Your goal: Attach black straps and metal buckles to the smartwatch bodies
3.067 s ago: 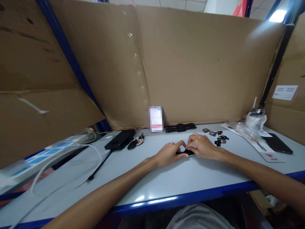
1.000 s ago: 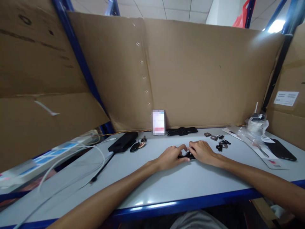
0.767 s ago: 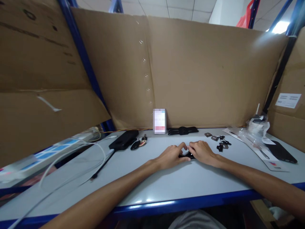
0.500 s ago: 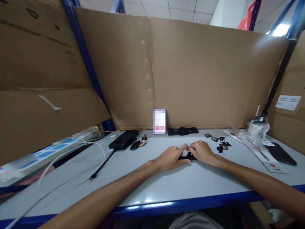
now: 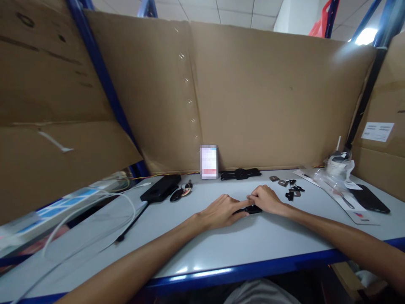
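A slim black piece (image 5: 253, 209) lies low over the table between my hands; its kind is not clear, as my fingers cover much of it. My left hand (image 5: 223, 210) holds its left end, thumb along the near side and index finger stretched across the top. Curled over its far right side is my right hand (image 5: 265, 199), fingers bent and pressed together close to the left fingertip. Whatever those right fingers pinch is hidden. Several small black and brown-grey parts (image 5: 290, 195) lie scattered just right of my right hand.
A lit phone (image 5: 209, 162) leans on the cardboard wall beside a folded black bracket (image 5: 241, 174). To the left lie a black power bank (image 5: 161, 188), keys (image 5: 177, 194) and a white cable (image 5: 134, 202). Clear packaging (image 5: 340, 194) and a dark phone (image 5: 370, 199) are at right.
My left index finger has straightened across the top of the black piece, closing the gap to my right fingers. The whole view has shifted slightly.
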Motion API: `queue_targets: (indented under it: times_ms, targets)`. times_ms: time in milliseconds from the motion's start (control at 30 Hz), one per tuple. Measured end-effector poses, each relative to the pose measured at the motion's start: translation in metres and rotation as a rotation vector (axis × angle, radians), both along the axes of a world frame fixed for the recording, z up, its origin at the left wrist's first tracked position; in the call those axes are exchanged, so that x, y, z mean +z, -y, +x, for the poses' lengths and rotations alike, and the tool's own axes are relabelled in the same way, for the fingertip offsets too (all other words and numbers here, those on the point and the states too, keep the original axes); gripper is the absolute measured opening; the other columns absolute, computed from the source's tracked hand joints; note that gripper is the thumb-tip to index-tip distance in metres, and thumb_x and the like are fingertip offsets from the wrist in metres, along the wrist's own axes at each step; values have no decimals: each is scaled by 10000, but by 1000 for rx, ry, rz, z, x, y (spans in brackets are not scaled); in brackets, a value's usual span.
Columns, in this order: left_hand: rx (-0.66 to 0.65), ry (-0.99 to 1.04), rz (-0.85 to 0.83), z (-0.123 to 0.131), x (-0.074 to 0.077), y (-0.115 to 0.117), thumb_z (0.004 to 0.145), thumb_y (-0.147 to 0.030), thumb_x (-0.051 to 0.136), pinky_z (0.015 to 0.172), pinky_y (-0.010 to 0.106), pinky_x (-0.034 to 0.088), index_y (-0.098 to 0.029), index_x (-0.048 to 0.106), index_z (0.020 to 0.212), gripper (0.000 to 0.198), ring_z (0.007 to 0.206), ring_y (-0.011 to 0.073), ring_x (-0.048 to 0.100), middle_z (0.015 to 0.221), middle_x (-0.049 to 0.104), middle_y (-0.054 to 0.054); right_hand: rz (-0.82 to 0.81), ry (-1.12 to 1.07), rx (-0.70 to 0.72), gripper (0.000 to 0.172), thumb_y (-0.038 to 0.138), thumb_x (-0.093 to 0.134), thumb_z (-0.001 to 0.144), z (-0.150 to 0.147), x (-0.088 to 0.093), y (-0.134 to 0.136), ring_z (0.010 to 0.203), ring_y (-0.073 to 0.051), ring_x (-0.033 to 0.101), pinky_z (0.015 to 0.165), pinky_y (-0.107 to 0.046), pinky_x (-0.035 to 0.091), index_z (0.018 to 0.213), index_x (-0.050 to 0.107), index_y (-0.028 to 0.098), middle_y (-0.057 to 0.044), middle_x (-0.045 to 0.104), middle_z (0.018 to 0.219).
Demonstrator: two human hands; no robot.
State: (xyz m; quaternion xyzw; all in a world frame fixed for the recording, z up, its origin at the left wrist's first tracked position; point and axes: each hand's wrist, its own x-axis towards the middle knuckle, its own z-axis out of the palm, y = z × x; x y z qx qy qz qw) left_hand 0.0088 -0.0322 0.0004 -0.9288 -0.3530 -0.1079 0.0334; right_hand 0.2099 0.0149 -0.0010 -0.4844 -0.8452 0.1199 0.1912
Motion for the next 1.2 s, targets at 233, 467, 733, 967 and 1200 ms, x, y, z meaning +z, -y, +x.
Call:
queue_targets:
  times_ms: [233,467,733,967,1200]
  targets:
    - [33,-6,12,1,-2,0,1020,-485,388,624,260,382,-266,525,1369,434,564,173,595,720,686,16,30,-40,50,484,392,508,954,0,0,1,515,-108,377,530,-268,217,531,595,174,15,495,521]
    - [54,-27,7,4,3,2,1010,-444,436,597,255,356,-269,531,1361,404,548,173,574,666,656,-10,48,-27,85,493,406,464,984,2,0,0,531,-117,410,539,-267,216,567,594,176,-2,552,561]
    - [69,-48,60,4,2,2,1002,-460,450,580,244,347,-256,568,1303,382,579,185,608,642,642,-9,90,-66,182,244,212,515,926,19,14,5,617,-125,516,584,-241,270,766,694,173,-14,657,674]
    - [53,-14,91,3,-2,0,1003,-464,450,571,248,346,-256,566,1294,377,551,187,609,591,607,-22,36,-138,326,171,96,618,780,27,13,4,674,-134,575,623,-223,352,851,748,181,-3,700,737]
    - [110,-4,8,5,-1,1,985,-478,481,580,249,352,-243,528,1250,358,602,197,634,679,657,-15,46,-133,346,73,127,704,772,26,14,6,678,-136,576,633,-231,355,807,743,178,-1,686,711]
